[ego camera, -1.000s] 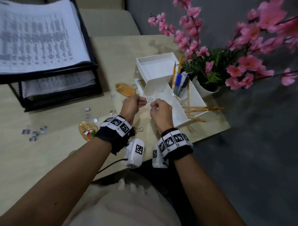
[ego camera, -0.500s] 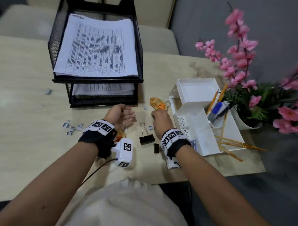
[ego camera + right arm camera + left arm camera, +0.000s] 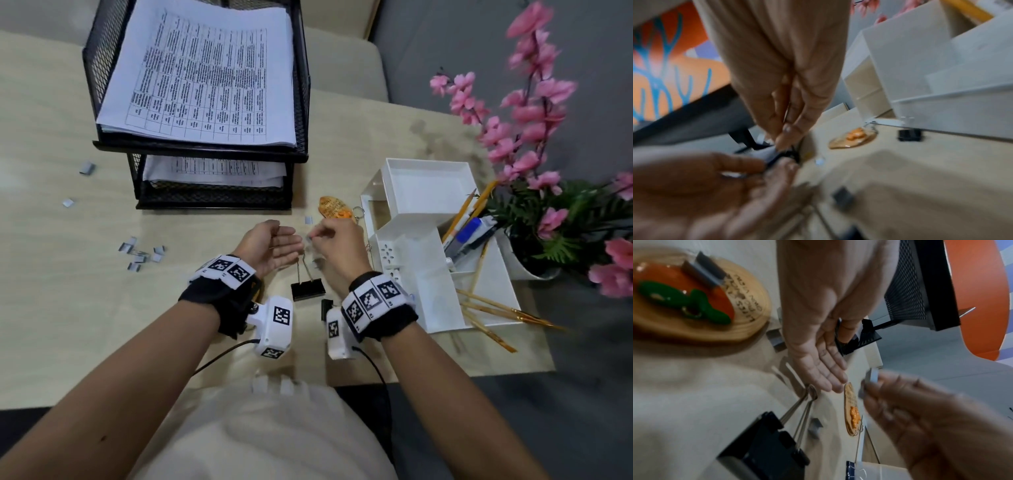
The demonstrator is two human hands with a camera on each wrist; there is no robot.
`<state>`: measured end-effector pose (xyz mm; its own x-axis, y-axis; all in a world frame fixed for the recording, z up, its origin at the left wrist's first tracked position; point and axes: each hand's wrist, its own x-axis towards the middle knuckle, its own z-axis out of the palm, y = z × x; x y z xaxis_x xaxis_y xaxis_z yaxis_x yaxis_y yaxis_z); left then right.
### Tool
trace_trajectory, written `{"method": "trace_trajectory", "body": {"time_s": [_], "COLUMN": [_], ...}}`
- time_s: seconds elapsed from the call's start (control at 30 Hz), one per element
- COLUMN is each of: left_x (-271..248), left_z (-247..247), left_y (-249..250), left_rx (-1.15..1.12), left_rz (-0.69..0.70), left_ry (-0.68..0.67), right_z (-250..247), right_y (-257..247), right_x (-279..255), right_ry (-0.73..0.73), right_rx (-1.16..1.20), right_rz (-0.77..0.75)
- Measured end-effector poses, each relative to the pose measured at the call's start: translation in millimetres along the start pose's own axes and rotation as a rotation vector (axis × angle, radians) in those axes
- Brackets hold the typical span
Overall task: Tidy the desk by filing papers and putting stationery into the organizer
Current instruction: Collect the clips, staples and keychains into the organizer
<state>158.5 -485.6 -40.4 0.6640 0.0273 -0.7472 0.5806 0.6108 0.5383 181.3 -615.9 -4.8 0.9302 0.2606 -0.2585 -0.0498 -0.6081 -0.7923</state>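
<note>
Left hand (image 3: 274,245) palm-up, fingers relaxed. Right hand (image 3: 337,245) pinching staple strip (image 3: 872,375) above desk (image 3: 68,308), beside binder clip (image 3: 308,289).

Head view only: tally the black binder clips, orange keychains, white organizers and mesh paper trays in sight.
Black binder clips: 2, large and small
Orange keychains: 1
White organizers: 1
Mesh paper trays: 1
Total: 5

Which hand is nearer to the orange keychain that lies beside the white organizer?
The right. The right hand is just in front of the orange keychain, pinching a small staple strip. The left hand is open, palm up, farther to the left.
</note>
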Motion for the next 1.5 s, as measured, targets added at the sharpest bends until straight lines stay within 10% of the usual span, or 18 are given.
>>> {"method": "trace_trajectory", "body": {"time_s": [0.17,0.47,1.17,1.5], "left_x": [1.6,0.6,-9.9,-10.8], "left_z": [-2.4,-45.6,-30.3,-15.1], "left_y": [4.8,20.2,1.1,2.2], "left_rx": [-0.075,-0.105,-0.115,-0.223], "left_rz": [-0.068,-0.087,-0.025,-0.055], "left_ry": [-0.027,-0.053,0.069,-0.057], "right_z": [-4.0,26.0,-3.4,6.2], "right_y": [-31.4,-1.4,44.8,-27.9], "right_x": [25.4,45.0,-2.4,8.0], "right_ry": [-0.026,-0.155,-0.266,-0.247], "right_rx": [0.009,-0.712,-0.629,-0.123], "right_rz": [-0.063,-0.191,-0.203,-0.231]}}
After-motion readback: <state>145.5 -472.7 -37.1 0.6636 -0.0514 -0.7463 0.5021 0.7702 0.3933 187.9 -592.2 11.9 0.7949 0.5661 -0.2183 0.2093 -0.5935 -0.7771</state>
